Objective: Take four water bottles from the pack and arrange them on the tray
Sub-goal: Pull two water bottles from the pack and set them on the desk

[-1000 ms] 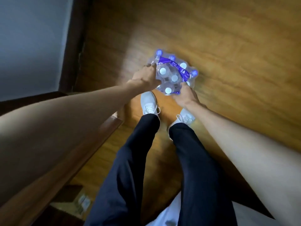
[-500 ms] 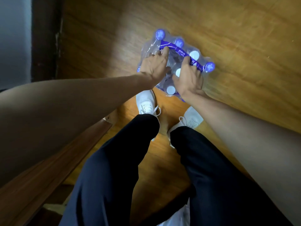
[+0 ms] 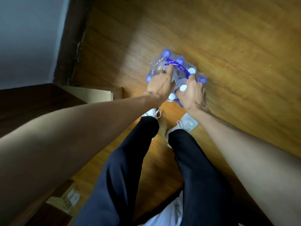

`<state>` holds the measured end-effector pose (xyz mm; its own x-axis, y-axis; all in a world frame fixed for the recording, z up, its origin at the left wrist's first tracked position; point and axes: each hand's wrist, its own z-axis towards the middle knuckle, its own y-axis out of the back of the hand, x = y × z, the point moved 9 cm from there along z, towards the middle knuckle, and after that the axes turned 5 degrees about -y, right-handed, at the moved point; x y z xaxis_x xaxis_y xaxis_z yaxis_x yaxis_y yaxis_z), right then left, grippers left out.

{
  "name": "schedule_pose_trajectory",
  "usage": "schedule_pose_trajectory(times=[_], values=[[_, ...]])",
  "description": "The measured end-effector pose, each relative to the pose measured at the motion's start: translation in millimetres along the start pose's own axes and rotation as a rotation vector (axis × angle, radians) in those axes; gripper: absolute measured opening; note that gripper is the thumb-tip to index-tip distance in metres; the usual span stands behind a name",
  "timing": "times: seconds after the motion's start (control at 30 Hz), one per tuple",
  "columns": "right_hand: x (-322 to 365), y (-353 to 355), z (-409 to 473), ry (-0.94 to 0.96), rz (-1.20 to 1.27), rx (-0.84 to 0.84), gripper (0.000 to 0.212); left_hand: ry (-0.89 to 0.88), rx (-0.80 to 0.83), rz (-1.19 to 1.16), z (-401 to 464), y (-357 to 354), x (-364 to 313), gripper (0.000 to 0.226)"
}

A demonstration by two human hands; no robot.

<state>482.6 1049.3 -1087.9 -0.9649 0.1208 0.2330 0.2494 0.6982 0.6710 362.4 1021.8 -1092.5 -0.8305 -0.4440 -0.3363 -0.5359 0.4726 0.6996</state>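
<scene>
Down on the wooden floor point(image 3: 228, 38), a shrink-wrapped pack of water bottles point(image 3: 176, 75) sits just ahead of the person's white shoes point(image 3: 189, 123). Both hands are on top of it. The left hand point(image 3: 160, 86) lies over the left side of the pack with its fingers stretched forward and pressed into the clear plastic wrap point(image 3: 154, 69), the index finger reaching up toward the purple carry strap point(image 3: 177, 66). The right hand point(image 3: 192, 93) is curled, its fingers hooked into the wrap near the strap and the bottle caps point(image 3: 183, 88); whether it has hold of a bottle or only the film cannot be told. The hands sit close together, almost touching over the middle of the pack.

Several caps show through the wrap, some white, some looking purple-blue. A pale wall point(image 3: 29, 33) with a dark baseboard point(image 3: 71, 43) runs along the left. A cardboard box point(image 3: 96, 94) stands beside dark wooden furniture point(image 3: 32, 103). Lower left, a white label point(image 3: 71, 197) carries print too small to read. The strap's writing is blurred.
</scene>
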Motion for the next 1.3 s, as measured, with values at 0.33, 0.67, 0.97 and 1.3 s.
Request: schedule_pose_trajectory(times=[0.33, 0.67, 0.97, 1.3], values=[[35.9, 157.0, -171.7, 0.079, 0.047, -0.029, 0.039, 0.104, -0.182, -0.118, -166.0, 144.9, -66.1, 0.043], [81.1, 291.6, -361.6, 0.387, -0.13, 0.014, 0.036, 0.255, -0.368, -0.359, -375.5, 264.8, -139.7, 0.031], [131.0, 309.3, -511.2, 0.632, -0.482, 0.093, 0.03, 0.579, -0.492, -0.59, -556.8, 268.1, -128.8, 0.065], [212.5, 220.8, -718.7, 1.007, -0.606, 0.337, 0.039, 1.099, -0.77, -0.968, -785.7, 237.3, -71.5, 0.06]])
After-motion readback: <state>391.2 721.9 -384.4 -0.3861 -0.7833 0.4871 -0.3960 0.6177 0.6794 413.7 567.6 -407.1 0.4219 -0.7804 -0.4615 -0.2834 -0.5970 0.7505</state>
